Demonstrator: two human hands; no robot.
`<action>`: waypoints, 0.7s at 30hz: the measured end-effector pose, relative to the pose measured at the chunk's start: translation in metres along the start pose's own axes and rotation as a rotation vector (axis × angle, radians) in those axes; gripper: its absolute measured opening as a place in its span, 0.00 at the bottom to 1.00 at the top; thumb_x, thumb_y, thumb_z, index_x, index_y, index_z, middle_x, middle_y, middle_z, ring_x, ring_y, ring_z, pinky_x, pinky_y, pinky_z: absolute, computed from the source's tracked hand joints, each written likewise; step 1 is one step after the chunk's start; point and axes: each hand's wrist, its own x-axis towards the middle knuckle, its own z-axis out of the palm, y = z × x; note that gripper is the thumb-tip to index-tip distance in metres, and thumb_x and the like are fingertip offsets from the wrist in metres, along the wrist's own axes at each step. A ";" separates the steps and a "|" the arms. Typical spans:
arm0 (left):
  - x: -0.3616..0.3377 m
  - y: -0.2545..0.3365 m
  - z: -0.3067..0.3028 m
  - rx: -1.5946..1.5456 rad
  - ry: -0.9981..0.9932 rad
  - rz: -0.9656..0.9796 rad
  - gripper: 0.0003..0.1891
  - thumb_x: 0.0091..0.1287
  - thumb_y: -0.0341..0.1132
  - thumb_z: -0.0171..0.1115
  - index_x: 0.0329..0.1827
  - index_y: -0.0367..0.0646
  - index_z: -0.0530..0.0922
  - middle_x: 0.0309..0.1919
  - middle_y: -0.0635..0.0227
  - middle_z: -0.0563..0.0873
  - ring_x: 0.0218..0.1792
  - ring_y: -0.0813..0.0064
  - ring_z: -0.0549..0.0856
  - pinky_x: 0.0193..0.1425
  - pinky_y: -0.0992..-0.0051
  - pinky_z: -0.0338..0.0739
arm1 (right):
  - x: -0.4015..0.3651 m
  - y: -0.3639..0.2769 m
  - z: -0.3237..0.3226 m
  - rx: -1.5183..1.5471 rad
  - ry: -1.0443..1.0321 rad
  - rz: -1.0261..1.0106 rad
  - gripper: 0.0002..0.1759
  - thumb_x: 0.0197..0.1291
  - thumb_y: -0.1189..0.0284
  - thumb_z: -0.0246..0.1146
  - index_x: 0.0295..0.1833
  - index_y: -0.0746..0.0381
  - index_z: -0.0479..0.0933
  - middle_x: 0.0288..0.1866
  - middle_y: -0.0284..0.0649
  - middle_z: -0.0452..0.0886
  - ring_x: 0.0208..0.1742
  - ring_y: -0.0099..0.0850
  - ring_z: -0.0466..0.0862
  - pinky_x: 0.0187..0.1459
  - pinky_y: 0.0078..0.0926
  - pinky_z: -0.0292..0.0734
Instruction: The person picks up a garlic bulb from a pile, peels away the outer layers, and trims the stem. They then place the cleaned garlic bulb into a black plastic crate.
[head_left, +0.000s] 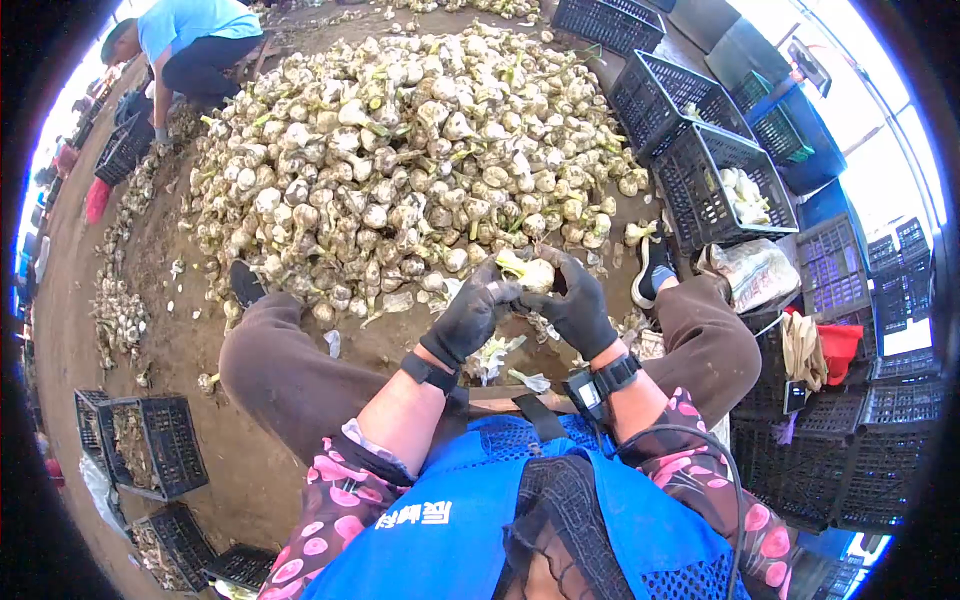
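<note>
Between my two gloved hands is a garlic bulb point(537, 275), pale, with a short green-yellow stem on its left side. My left hand point(470, 312) wears a dark glove and its fingers close on the stem side of the bulb. From the other side, my right hand point(578, 308), gloved too, wraps its fingers round the bulb. Whether either hand also has a small tool is hidden. Just beyond the hands lies a large heap of garlic bulbs point(400, 170), soil-stained, many with cut stems. Below them, peeled skins and leaf scraps point(495, 357) lie between my legs.
A black crate point(725, 180) with some pale trimmed garlic stands to the right of the heap, beside another black crate point(680, 100). A white sack point(755, 275) lies near my right knee. More crates point(150, 445) stand at left. A person point(195, 50) bends at upper left.
</note>
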 end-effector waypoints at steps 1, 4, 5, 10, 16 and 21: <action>0.002 -0.005 -0.002 -0.005 0.004 -0.001 0.19 0.66 0.30 0.55 0.61 0.38 0.70 0.47 0.69 0.81 0.45 0.79 0.80 0.50 0.78 0.76 | 0.000 -0.001 0.001 -0.054 0.008 -0.054 0.35 0.46 0.66 0.75 0.60 0.66 0.72 0.53 0.46 0.79 0.53 0.33 0.81 0.53 0.29 0.76; 0.006 -0.012 -0.007 -0.382 0.157 -0.282 0.18 0.68 0.30 0.54 0.60 0.39 0.70 0.48 0.68 0.80 0.46 0.78 0.80 0.51 0.78 0.76 | 0.002 -0.015 0.003 -0.195 0.032 -0.209 0.35 0.46 0.65 0.75 0.59 0.65 0.72 0.55 0.47 0.78 0.55 0.34 0.80 0.55 0.32 0.76; 0.006 -0.013 -0.007 -0.228 0.187 -0.241 0.17 0.68 0.29 0.55 0.60 0.39 0.71 0.48 0.68 0.80 0.46 0.79 0.80 0.51 0.78 0.76 | 0.003 -0.019 0.004 -0.282 0.054 -0.312 0.35 0.46 0.64 0.75 0.59 0.65 0.72 0.56 0.47 0.78 0.56 0.35 0.79 0.56 0.34 0.75; 0.007 -0.006 -0.002 -0.132 0.204 -0.150 0.21 0.67 0.25 0.53 0.64 0.39 0.68 0.50 0.67 0.79 0.47 0.81 0.78 0.50 0.80 0.75 | 0.001 -0.017 0.010 -0.167 0.073 -0.198 0.33 0.51 0.62 0.72 0.59 0.66 0.71 0.57 0.49 0.76 0.56 0.42 0.78 0.58 0.34 0.73; 0.007 0.000 -0.005 0.066 0.056 -0.100 0.28 0.61 0.23 0.50 0.68 0.38 0.64 0.57 0.62 0.76 0.56 0.74 0.76 0.62 0.75 0.70 | -0.004 -0.016 0.013 0.968 0.001 0.413 0.25 0.64 0.68 0.60 0.64 0.65 0.65 0.50 0.40 0.78 0.49 0.25 0.80 0.45 0.26 0.78; 0.007 -0.006 0.007 0.607 -0.106 0.160 0.27 0.57 0.28 0.49 0.64 0.39 0.70 0.56 0.66 0.78 0.55 0.73 0.77 0.65 0.70 0.68 | -0.007 0.002 0.029 0.212 0.158 0.236 0.13 0.68 0.71 0.52 0.52 0.66 0.73 0.43 0.47 0.79 0.41 0.40 0.80 0.46 0.30 0.74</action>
